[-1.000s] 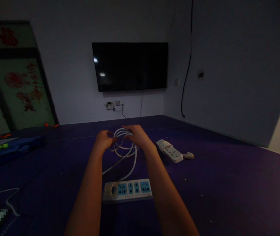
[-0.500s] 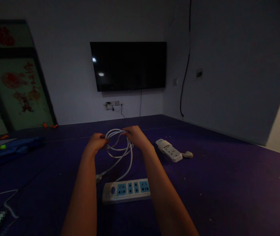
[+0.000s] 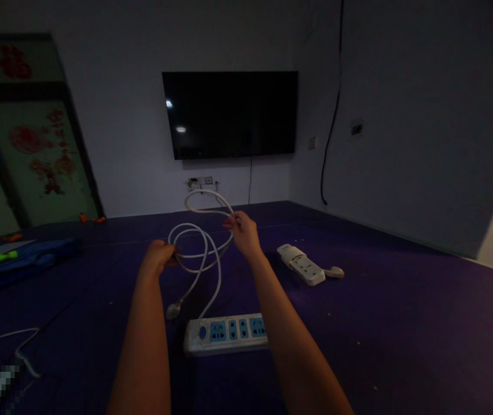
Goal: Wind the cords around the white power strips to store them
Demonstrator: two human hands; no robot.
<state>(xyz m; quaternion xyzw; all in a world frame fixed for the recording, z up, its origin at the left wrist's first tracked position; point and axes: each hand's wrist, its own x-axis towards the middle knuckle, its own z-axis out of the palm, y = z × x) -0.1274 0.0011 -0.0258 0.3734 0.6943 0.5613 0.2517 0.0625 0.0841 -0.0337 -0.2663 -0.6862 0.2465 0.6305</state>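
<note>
A white power cord [image 3: 206,253] hangs in loose loops between my two hands above the purple surface. My left hand [image 3: 158,256] is closed on the loops at their left side. Higher and to the right, my right hand [image 3: 243,230] pinches the cord, and one loop stands up above its fingers. The cord's plug [image 3: 173,310] dangles or rests below my left hand; which one I cannot tell. The other end runs down to a white power strip [image 3: 224,337] with blue sockets, whose right end is hidden behind my right forearm.
A second power strip [image 3: 301,264], its cord wound around it, lies to the right on the purple surface [image 3: 384,300]. Blue cloth [image 3: 42,256] lies at the left. At lower left are a thin white cable [image 3: 25,363] and a pale blurred object. A television [image 3: 231,115] hangs ahead.
My hands have moved apart, the right one slightly up. One loop of the cord has been lifted up away from the others, and the remaining loops have spread out.
</note>
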